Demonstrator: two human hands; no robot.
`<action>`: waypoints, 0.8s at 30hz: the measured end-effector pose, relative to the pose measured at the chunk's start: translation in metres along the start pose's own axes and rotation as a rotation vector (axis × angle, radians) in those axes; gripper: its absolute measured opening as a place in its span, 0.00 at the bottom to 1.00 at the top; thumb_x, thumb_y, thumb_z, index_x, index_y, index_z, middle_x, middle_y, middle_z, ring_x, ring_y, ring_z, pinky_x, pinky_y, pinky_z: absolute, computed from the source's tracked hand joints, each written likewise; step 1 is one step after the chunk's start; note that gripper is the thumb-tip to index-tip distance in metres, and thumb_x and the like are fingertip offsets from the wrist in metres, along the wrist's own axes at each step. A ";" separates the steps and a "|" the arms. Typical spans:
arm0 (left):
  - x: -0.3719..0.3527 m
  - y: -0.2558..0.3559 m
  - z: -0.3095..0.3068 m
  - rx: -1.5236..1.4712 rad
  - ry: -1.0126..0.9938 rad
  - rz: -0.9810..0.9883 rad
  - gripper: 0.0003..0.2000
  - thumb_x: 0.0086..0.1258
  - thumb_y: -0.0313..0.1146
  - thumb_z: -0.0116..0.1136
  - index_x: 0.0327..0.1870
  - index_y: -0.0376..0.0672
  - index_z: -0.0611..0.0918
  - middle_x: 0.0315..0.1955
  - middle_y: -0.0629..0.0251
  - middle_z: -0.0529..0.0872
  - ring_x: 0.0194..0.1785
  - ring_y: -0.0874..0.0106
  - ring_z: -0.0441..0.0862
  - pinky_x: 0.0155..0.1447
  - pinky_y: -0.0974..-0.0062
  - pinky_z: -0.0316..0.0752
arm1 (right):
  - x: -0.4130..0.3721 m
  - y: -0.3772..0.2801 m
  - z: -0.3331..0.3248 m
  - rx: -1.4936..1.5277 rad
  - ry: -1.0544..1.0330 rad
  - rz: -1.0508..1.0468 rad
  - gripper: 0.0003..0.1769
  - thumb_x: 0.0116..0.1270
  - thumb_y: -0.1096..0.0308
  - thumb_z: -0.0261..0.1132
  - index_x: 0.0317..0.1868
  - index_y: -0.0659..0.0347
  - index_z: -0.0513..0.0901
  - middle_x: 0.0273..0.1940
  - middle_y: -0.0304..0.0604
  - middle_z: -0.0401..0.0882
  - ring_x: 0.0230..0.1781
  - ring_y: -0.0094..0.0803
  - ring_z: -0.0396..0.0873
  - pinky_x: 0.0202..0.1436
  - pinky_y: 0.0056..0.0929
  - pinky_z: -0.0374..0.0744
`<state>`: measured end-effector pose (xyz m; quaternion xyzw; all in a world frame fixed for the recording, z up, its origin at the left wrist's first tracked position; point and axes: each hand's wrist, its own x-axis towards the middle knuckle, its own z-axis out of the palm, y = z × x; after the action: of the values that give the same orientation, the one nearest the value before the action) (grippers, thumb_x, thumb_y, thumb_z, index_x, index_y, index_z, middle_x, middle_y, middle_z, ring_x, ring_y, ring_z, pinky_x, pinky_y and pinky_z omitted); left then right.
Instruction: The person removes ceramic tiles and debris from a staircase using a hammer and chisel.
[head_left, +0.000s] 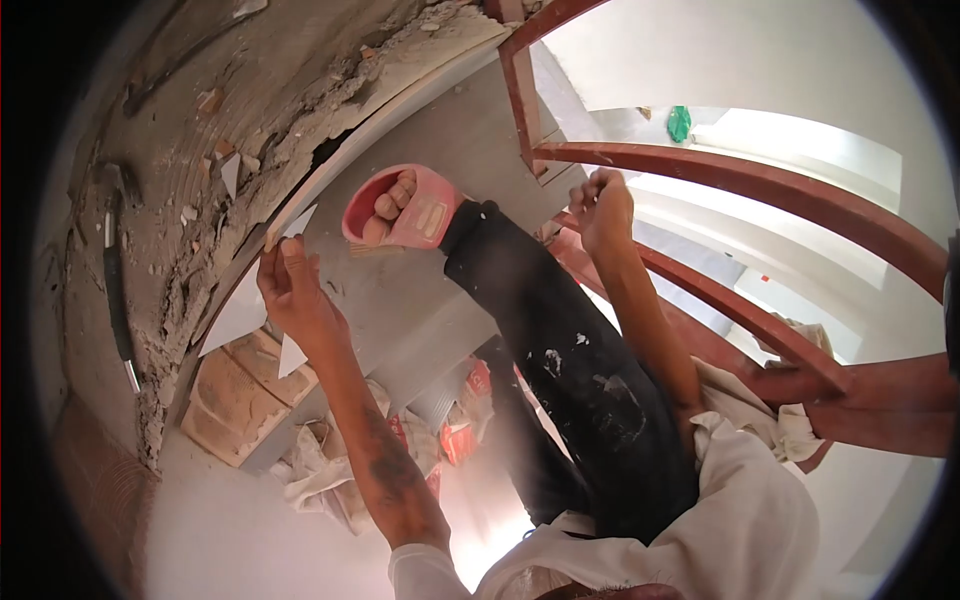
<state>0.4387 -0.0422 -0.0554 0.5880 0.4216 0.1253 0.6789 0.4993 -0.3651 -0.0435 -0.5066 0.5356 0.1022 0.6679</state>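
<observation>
My left hand point(300, 295) is at the edge of the rough mortar ledge, thumb and fingers pinched together at a white tile piece point(235, 312). The tile has pointed corners and lies partly hidden behind the hand; another white tip point(292, 357) shows below the wrist. My right hand point(606, 218) is raised beside the red metal frame point(700, 165), its fingers curled in with nothing visible in them. Between the hands, my foot stands in a pink slipper point(432, 212) on the grey floor point(400, 290).
A black-handled hammer point(115, 270) lies on the mortar point(190, 240) at the left, among loose rubble. Below my left hand are a stack of brown tiles or boards point(240, 395) and crumpled sacks point(325, 465). Red bars cross the right side, with a green scrap point(679, 123) beyond.
</observation>
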 end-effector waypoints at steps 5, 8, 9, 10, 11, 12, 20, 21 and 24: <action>0.008 -0.006 0.017 -0.214 -0.177 0.006 0.33 0.72 0.52 0.60 0.65 0.34 0.65 0.62 0.48 0.75 0.69 0.58 0.72 0.69 0.61 0.64 | 0.106 -0.038 0.026 0.160 -0.139 -0.300 0.22 0.78 0.54 0.50 0.56 0.65 0.75 0.48 0.49 0.77 0.50 0.40 0.77 0.55 0.43 0.76; 0.010 -0.001 0.024 -0.218 -0.204 0.044 0.34 0.74 0.55 0.56 0.66 0.34 0.64 0.64 0.44 0.72 0.70 0.54 0.70 0.71 0.58 0.62 | 0.090 -0.069 0.054 -0.244 -0.479 -0.423 0.34 0.79 0.49 0.49 0.72 0.69 0.62 0.68 0.56 0.67 0.72 0.42 0.62 0.72 0.46 0.64; 0.005 0.001 0.023 -0.206 -0.205 0.051 0.35 0.74 0.56 0.55 0.67 0.34 0.64 0.65 0.42 0.71 0.71 0.54 0.69 0.72 0.57 0.62 | 0.094 -0.070 0.063 -0.230 -0.501 -0.440 0.35 0.79 0.47 0.49 0.72 0.69 0.62 0.70 0.55 0.65 0.74 0.43 0.59 0.73 0.47 0.63; -0.001 0.003 0.022 -0.260 -0.204 0.024 0.35 0.74 0.57 0.54 0.67 0.34 0.64 0.65 0.42 0.71 0.71 0.53 0.69 0.72 0.57 0.63 | 0.098 -0.072 0.072 -0.208 -0.507 -0.461 0.37 0.78 0.46 0.50 0.73 0.69 0.61 0.71 0.55 0.63 0.76 0.44 0.56 0.74 0.48 0.61; -0.002 0.006 0.028 -0.331 -0.206 0.010 0.36 0.74 0.57 0.54 0.67 0.33 0.64 0.65 0.41 0.70 0.70 0.53 0.69 0.72 0.56 0.63 | 0.102 -0.078 0.081 -0.186 -0.521 -0.502 0.39 0.78 0.44 0.50 0.74 0.69 0.60 0.73 0.55 0.62 0.77 0.45 0.54 0.76 0.49 0.59; -0.001 0.008 0.035 -0.410 -0.204 -0.003 0.36 0.74 0.58 0.53 0.68 0.33 0.64 0.64 0.41 0.70 0.70 0.53 0.69 0.72 0.56 0.64 | 0.100 -0.086 0.092 -0.219 -0.576 -0.517 0.39 0.78 0.43 0.50 0.74 0.68 0.60 0.73 0.55 0.61 0.78 0.45 0.53 0.76 0.49 0.59; -0.015 0.021 0.053 -0.323 -0.054 -0.060 0.38 0.75 0.58 0.50 0.67 0.27 0.63 0.59 0.42 0.73 0.67 0.52 0.71 0.73 0.57 0.65 | 0.086 -0.097 0.096 -0.389 -0.705 -0.588 0.41 0.75 0.38 0.52 0.71 0.67 0.68 0.70 0.54 0.68 0.72 0.45 0.64 0.72 0.48 0.66; -0.015 0.021 0.053 -0.337 -0.035 -0.059 0.38 0.75 0.58 0.50 0.67 0.27 0.63 0.59 0.42 0.73 0.67 0.52 0.71 0.73 0.57 0.66 | 0.088 -0.098 0.097 -0.391 -0.709 -0.593 0.41 0.74 0.37 0.53 0.70 0.67 0.68 0.69 0.54 0.69 0.71 0.45 0.65 0.72 0.48 0.67; -0.015 0.023 0.057 -0.313 -0.033 -0.033 0.36 0.76 0.56 0.50 0.66 0.26 0.63 0.58 0.39 0.72 0.67 0.51 0.71 0.73 0.58 0.67 | 0.092 -0.097 0.097 -0.460 -0.692 -0.635 0.42 0.73 0.35 0.53 0.68 0.68 0.71 0.66 0.54 0.72 0.68 0.44 0.69 0.69 0.46 0.70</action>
<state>0.4784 -0.0851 -0.0307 0.4700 0.3952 0.1687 0.7710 0.6615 -0.3717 -0.0726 -0.7143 0.0674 0.1710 0.6752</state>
